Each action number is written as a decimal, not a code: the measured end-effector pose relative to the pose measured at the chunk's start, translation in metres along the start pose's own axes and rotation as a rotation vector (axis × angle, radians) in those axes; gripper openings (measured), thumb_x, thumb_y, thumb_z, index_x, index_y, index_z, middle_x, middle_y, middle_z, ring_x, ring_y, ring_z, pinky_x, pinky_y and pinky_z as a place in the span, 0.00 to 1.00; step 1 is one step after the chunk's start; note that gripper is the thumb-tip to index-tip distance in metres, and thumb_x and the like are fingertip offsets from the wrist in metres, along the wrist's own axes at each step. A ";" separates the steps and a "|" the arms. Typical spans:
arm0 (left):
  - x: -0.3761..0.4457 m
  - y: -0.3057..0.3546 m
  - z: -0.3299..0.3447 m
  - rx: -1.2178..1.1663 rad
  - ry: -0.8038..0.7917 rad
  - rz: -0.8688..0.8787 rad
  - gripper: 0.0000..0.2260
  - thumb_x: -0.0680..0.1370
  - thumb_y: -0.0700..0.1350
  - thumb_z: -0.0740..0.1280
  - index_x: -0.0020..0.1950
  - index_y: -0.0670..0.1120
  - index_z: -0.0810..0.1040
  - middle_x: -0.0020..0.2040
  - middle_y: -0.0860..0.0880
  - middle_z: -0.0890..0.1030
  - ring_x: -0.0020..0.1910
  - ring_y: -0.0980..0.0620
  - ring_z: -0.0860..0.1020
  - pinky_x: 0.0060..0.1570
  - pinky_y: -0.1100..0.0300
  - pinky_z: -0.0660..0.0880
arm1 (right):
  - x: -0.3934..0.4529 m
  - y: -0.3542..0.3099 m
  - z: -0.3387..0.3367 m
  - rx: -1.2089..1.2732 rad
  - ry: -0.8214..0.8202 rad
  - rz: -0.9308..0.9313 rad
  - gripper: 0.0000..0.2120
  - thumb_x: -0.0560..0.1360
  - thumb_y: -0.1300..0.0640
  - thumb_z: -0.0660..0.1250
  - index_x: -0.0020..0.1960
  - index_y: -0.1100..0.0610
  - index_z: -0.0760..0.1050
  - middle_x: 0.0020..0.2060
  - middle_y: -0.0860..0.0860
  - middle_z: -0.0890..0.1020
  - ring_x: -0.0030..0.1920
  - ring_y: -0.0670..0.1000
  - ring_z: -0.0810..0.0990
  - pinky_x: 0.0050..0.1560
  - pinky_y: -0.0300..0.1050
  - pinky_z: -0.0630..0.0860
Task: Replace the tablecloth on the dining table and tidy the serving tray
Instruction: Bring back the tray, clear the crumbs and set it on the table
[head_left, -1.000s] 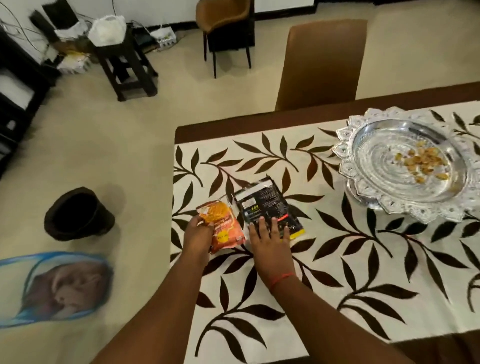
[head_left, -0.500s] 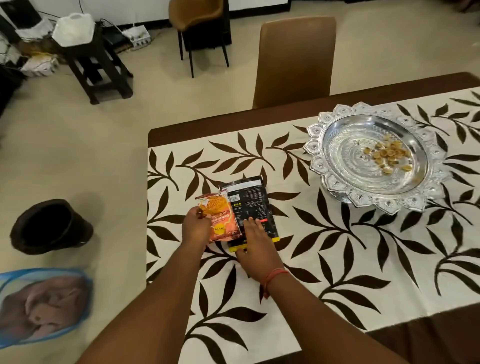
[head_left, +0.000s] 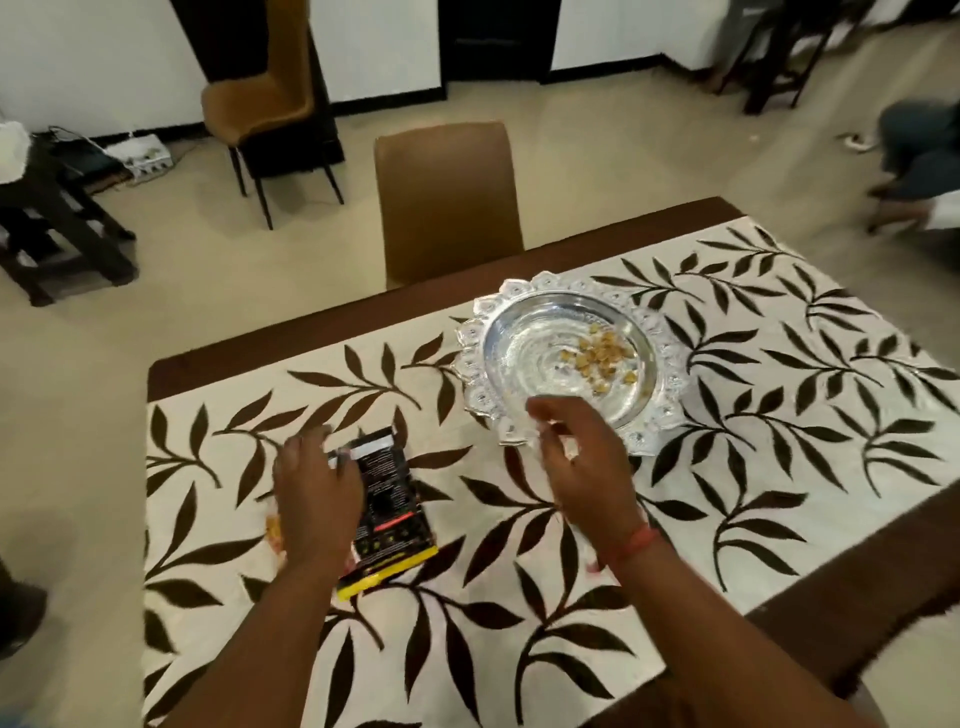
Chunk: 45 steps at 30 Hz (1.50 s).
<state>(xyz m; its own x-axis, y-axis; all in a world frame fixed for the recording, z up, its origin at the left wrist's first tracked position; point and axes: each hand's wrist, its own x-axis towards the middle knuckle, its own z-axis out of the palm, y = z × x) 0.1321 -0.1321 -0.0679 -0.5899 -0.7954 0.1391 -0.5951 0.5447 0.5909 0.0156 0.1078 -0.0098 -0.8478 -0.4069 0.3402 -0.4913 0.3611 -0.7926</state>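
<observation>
A white tablecloth (head_left: 779, 415) printed with dark brown leaves covers the dark wood dining table (head_left: 249, 353). On it stands an ornate silver serving tray (head_left: 474, 358) holding a small heap of golden snack crumbs (head_left: 602, 357). A black packet with a yellow edge (head_left: 392, 512) lies flat near the table's left end. My left hand (head_left: 317, 499) rests palm down beside it, over an orange packet (head_left: 272, 527) of which only a corner shows. My right hand (head_left: 576, 457) hovers with fingers apart and empty at the tray's near rim.
A brown chair (head_left: 447, 202) stands tucked at the table's far side, and a second chair (head_left: 260, 98) stands by the back wall. A dark wooden stool (head_left: 57, 228) is at the left. A person's legs (head_left: 919, 156) show at the far right.
My right hand left the black packet and moved right and up to the tray's near rim. My left hand now lies flat over the orange packet. The view shifted right.
</observation>
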 end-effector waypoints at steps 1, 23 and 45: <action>0.003 0.023 0.007 0.012 0.005 0.125 0.12 0.79 0.42 0.65 0.62 0.43 0.76 0.59 0.42 0.76 0.60 0.42 0.73 0.58 0.47 0.71 | 0.019 0.009 -0.019 -0.049 0.041 -0.024 0.11 0.78 0.63 0.64 0.59 0.57 0.78 0.54 0.49 0.81 0.53 0.43 0.79 0.55 0.36 0.75; 0.027 0.199 0.127 0.348 -0.411 0.686 0.18 0.79 0.47 0.64 0.67 0.44 0.72 0.69 0.45 0.71 0.66 0.45 0.70 0.61 0.49 0.71 | 0.113 0.103 -0.060 -0.929 -0.632 -0.131 0.21 0.79 0.51 0.64 0.71 0.53 0.69 0.67 0.57 0.73 0.66 0.61 0.71 0.64 0.57 0.71; 0.014 0.228 0.085 -1.510 -0.701 -0.960 0.21 0.85 0.52 0.53 0.48 0.38 0.78 0.37 0.43 0.80 0.36 0.48 0.81 0.40 0.50 0.82 | 0.144 0.040 -0.039 -0.181 -0.493 0.031 0.12 0.77 0.63 0.68 0.57 0.54 0.83 0.50 0.49 0.85 0.50 0.46 0.81 0.54 0.41 0.76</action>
<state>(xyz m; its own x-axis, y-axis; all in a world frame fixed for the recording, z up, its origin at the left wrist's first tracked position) -0.0587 0.0037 0.0013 -0.7116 -0.2009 -0.6732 -0.1367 -0.9003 0.4133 -0.1337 0.0961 0.0272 -0.6892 -0.7246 0.0045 -0.5310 0.5007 -0.6836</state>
